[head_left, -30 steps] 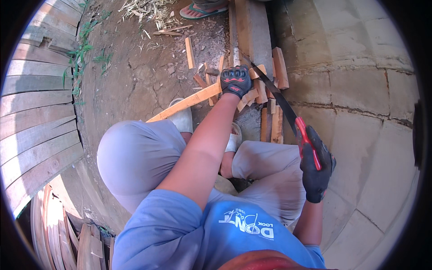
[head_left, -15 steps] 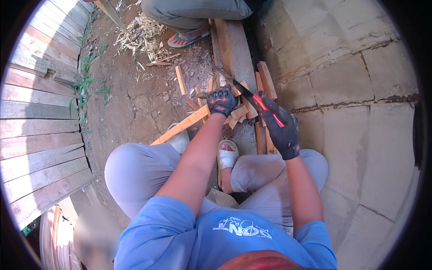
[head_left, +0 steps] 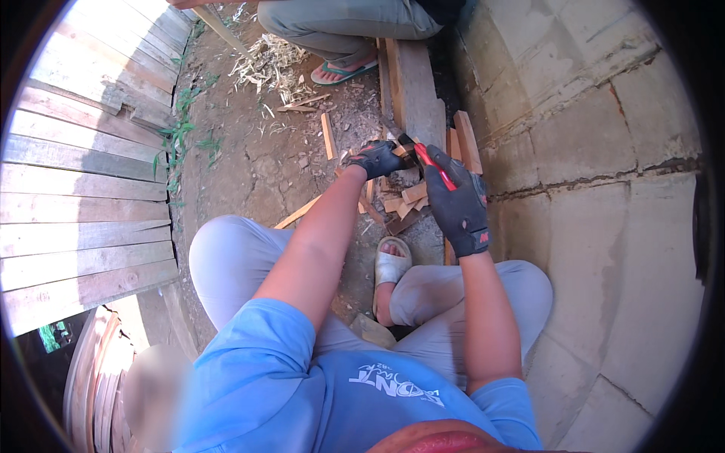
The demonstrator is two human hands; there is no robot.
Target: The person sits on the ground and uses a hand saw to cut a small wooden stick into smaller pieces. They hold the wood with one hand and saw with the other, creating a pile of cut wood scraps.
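My right hand, in a black glove, is closed around the red and black handle of a bladed tool. The tool's dark blade points away from me and to the left, close to my left hand. My left hand, gloved in black too, is closed at the end of a short wood piece; its fingertips are partly hidden. Just below both hands lies a heap of cut wood pieces. A long wood strip slants out from behind my left forearm.
A thick wooden beam runs away from me beside a block wall. Another person's sandalled foot is beyond the heap, near wood shavings. A plank fence stands at left. My own sandal is close to the pieces.
My left hand has turned, its fingers now pointing right toward the short wood piece. My right hand has drawn in closer with the tool. The whole view has shifted slightly.
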